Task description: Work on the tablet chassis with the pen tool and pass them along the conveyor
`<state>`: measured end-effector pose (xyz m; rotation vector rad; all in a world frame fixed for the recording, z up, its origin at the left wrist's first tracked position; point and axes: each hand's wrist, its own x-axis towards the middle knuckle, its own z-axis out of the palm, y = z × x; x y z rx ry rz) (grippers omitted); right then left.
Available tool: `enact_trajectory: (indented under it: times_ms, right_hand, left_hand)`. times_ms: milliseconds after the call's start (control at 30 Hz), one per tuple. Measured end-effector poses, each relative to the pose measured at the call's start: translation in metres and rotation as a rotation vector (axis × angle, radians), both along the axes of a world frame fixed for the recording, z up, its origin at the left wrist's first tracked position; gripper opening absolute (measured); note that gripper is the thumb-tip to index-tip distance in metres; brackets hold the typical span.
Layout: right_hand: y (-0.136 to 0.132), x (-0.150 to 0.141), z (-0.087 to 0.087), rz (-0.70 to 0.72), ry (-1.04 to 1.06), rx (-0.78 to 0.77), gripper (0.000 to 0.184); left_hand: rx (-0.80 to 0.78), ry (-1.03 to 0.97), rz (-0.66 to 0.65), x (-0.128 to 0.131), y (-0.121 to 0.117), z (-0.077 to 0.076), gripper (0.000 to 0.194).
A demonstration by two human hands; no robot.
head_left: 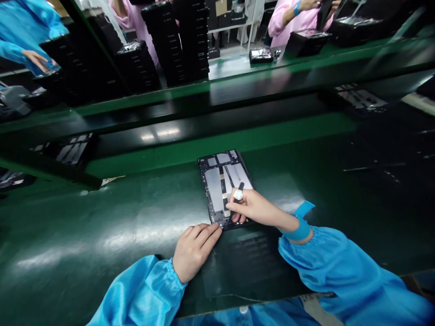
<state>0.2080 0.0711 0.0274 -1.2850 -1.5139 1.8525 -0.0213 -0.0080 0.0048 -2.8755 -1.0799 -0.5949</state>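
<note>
An opened tablet, black-framed with silvery inner panels and a dark flex cable down its middle, lies flat on the green bench. My right hand is closed around a slim black pen-like tool with a white wrap. The tool slants down toward the tablet's near end; my fingers partly hide its tip, and I cannot tell whether it touches. The fingers of my left hand are stretched out, their tips against the tablet's near left corner. A blue band circles my right wrist.
Beyond the green bench runs a dark, shiny strip. More opened tablets lie to the left and at the far right. Tall stacks of black trays stand behind, near co-workers in pink and blue sleeves. A green post stands left.
</note>
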Motion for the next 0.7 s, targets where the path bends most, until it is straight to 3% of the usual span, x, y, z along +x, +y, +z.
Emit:
enact_trajectory:
  times_ms: [300,700]
  right_hand:
    - [0.0004,-0.0037,-0.0091,0.001,0.011,-0.03,0.026]
    - [-0.0003,-0.0045,-0.0087,0.019,0.027,-0.024,0.024]
  left_hand:
    - [-0.024,-0.058,0.005,-0.0005,0.0013,-0.0017,0.026]
    - [-0.072,-0.117,0.031,-0.0008,0.001,-0.0052,0.026]
